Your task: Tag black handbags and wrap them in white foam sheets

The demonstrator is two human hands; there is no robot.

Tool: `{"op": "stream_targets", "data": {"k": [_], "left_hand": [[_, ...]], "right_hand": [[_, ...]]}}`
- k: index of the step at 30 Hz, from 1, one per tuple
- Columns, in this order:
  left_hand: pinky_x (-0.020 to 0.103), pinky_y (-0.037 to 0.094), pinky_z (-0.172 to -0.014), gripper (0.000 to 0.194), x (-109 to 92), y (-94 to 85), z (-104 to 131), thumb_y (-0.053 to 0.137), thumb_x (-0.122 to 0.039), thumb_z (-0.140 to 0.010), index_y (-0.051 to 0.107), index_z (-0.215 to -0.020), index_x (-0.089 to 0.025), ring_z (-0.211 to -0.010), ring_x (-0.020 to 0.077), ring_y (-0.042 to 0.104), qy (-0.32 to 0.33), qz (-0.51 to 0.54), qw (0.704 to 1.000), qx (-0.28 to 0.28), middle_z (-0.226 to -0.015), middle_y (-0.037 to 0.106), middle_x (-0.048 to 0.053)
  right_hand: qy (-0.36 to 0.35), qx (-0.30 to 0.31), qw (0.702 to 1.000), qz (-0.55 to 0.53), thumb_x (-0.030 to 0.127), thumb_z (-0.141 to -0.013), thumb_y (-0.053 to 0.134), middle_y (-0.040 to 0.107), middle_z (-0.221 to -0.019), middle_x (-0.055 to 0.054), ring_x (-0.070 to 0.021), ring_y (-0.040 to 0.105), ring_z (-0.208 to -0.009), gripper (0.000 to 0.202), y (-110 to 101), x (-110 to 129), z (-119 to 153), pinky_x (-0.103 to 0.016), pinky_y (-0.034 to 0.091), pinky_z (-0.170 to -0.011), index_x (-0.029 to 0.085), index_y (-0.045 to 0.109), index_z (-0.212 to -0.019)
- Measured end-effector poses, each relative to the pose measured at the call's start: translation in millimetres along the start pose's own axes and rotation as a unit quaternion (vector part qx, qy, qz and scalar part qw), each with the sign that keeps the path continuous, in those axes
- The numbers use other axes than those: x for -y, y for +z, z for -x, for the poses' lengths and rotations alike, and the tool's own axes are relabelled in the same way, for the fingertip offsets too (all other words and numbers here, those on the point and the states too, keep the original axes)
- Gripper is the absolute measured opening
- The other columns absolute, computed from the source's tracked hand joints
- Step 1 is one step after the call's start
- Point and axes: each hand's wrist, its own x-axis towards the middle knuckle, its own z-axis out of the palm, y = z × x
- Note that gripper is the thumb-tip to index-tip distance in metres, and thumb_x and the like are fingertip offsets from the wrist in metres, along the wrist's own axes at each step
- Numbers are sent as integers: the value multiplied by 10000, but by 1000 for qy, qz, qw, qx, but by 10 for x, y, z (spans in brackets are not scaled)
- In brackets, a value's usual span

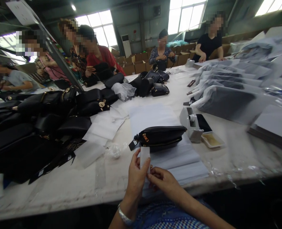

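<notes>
- My left hand (135, 171) pinches a white strip (145, 155) between thumb and fingers, holding it upright over the near side of the table (117, 187).
- My right hand (166, 182) is curled, thumb and fingertips at the strip's lower end; I cannot tell whether they grip it or merely touch.
- Just beyond the strip sits a black bag (164, 137) (its gold zipper pull (145, 137) faces me), resting on white paper (186, 162).
- A black tag (133, 144) hangs out at the bag's left end.
- To the right of the bag, near it, stands a tape dispenser (192, 125), with a shallow dish (212, 140) beside it.
- Loose white sheets (102, 127) lie to my left, between me and heaped black bags (47, 117).
- Farther right lie plastic-wrapped items (226, 98); across the table, a person in a black top (209, 44) leans over it.
</notes>
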Motion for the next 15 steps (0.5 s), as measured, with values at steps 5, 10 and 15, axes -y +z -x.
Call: {"op": "stream_targets", "data": {"k": [5,10,15], "left_hand": [[295,543,-731,703,1,-4,10,731,-434,-784,433,-1375,-195,-849,208,686,-13,7,1000,-1,-1044,700,105],[328,509,-894,648,-34,-201,200,691,-481,-808,487,-1360,-211,-1044,242,650,-53,12,998,7,-1161,680,113],[310,526,-769,449,29,-348,369,731,-501,-738,695,-1021,-154,-938,255,654,-93,-47,995,10,-1033,711,111]], "right_hand": [[-41,-14,999,27,498,-821,646,594,-586,20,-123,552,-554,338,21,80,7,-230,404,-554,173,605,-738],[-47,-19,998,48,450,-841,631,580,-580,28,-128,556,-562,303,-7,124,33,-226,394,-551,178,615,-706],[-73,-18,993,90,428,-870,597,640,-664,10,-142,589,-605,281,24,153,34,-228,427,-570,180,692,-777]]}}
